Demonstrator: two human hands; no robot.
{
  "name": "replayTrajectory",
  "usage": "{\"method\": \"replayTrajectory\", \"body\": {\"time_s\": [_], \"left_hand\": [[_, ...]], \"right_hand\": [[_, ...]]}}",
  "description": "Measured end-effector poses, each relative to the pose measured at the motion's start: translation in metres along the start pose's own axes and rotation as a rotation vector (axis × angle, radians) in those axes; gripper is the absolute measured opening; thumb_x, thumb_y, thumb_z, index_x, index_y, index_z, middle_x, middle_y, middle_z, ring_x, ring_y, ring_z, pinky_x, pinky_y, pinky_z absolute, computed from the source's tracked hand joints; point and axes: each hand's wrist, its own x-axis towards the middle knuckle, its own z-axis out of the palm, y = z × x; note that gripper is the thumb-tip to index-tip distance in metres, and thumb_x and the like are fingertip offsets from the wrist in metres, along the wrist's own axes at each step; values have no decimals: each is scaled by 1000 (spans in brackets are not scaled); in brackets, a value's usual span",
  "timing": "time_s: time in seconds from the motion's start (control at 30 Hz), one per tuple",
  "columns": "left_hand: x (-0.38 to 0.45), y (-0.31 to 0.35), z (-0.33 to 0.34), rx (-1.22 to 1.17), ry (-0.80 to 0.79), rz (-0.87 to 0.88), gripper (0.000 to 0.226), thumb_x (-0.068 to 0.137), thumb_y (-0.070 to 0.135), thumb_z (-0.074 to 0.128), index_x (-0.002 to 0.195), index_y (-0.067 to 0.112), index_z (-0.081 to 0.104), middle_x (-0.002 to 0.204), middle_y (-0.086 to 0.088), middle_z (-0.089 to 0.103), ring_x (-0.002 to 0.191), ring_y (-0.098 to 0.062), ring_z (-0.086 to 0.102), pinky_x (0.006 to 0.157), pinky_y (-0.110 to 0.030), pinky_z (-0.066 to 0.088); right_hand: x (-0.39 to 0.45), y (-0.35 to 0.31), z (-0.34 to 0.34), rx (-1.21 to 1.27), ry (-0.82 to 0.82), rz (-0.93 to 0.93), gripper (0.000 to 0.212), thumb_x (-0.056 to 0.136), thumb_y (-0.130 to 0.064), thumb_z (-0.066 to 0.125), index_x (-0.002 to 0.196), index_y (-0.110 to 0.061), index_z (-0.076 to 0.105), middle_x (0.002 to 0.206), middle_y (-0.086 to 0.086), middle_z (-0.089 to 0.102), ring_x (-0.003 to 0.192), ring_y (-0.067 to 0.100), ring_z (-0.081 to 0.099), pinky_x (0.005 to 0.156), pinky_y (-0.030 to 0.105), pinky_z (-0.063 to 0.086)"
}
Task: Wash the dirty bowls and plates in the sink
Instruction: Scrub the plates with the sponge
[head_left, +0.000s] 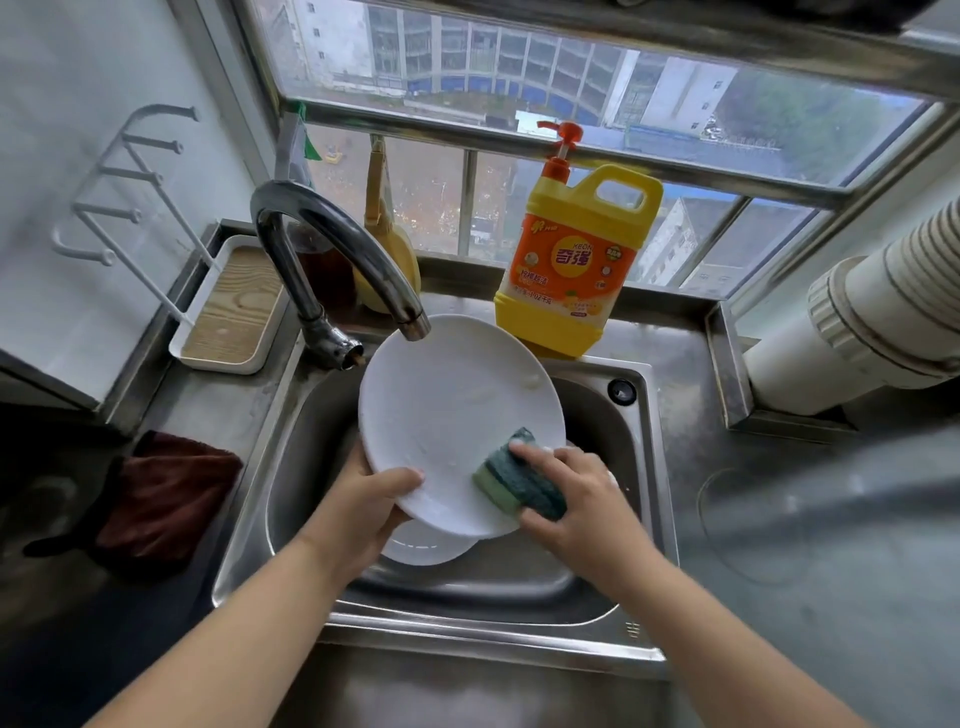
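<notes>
A large white plate (447, 410) is held tilted over the steel sink (306, 447), under the tap's spout. My left hand (363, 506) grips its lower left rim, thumb on the face. My right hand (576, 493) holds a green and dark teal sponge (514, 478) pressed against the plate's lower right face. Soapy smears show on the plate. Below it, another white dish (426, 545) lies in the sink basin, mostly hidden.
A curved metal tap (322, 244) rises at the sink's back left. A yellow detergent jug (571, 260) with a pump stands on the window ledge. A white tray (234, 312) sits left, a dark red cloth (166, 499) lies on the left counter, and a white pipe (872, 322) lies right.
</notes>
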Motion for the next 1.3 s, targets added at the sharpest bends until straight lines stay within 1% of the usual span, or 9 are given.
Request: {"method": "replayTrajectory", "body": {"time_s": [0.17,0.37,0.47,0.57,0.73,0.9,1.03,1.13,1.3], "left_hand": [[4,3,-5,29,-78,-46,71,67,-7,59,128,27,51,113,-10,69,98,-29,68,69,-33,58],[12,9,2,53,-75,-6,71,60,-3,53,126,23,53,110,-12,69,97,-31,68,68,-37,59],[8,9,-11,45,-85,-40,76,60,-2,53,131,25,49,120,-15,64,109,-36,62,77,-40,59],[5,7,-17,88,-102,-79,79,60,0,57,134,26,46,123,-14,61,111,-35,60,77,-38,58],[5,0,3,154,-165,-116,73,58,0,55,127,22,49,113,-15,65,99,-30,65,71,-35,57],[8,2,-8,47,-130,-98,76,58,-5,53,130,17,50,117,-20,65,103,-36,65,73,-41,58],[5,-2,-19,71,-136,-124,79,58,-3,56,133,23,47,122,-17,62,110,-38,61,83,-43,56],[1,-7,-3,111,-183,-149,72,59,-1,58,126,23,50,116,-16,65,103,-35,64,76,-39,57],[7,1,1,90,-161,-115,70,58,-4,54,126,12,51,106,-19,68,91,-32,68,69,-38,58]], "right_hand": [[31,15,-19,-180,36,78,64,87,-32,59,145,-36,34,133,4,40,118,22,35,105,35,32],[-1,-47,13,172,-59,-136,61,84,-25,63,141,-37,42,134,-1,41,121,15,37,104,22,32],[5,-20,4,66,-94,-144,58,81,-23,66,134,-38,50,134,-4,43,121,15,36,107,25,30],[26,17,-16,-95,-33,-29,58,83,-21,64,137,-36,47,135,-3,43,121,18,33,108,38,31],[60,-21,-2,22,140,1,63,89,-24,60,146,-33,33,141,4,40,129,23,31,112,36,25],[23,-37,15,105,-64,-232,57,77,-28,58,133,-35,52,131,-3,47,116,17,37,97,23,30],[23,13,-9,34,30,-65,53,76,-25,67,128,-31,57,125,0,49,112,20,41,101,40,40],[54,5,-16,24,146,14,59,84,-23,67,138,-31,46,134,2,38,123,20,36,108,39,37],[52,-58,10,243,45,-204,55,79,-17,66,131,-29,55,134,2,43,122,21,40,106,28,34]]}}
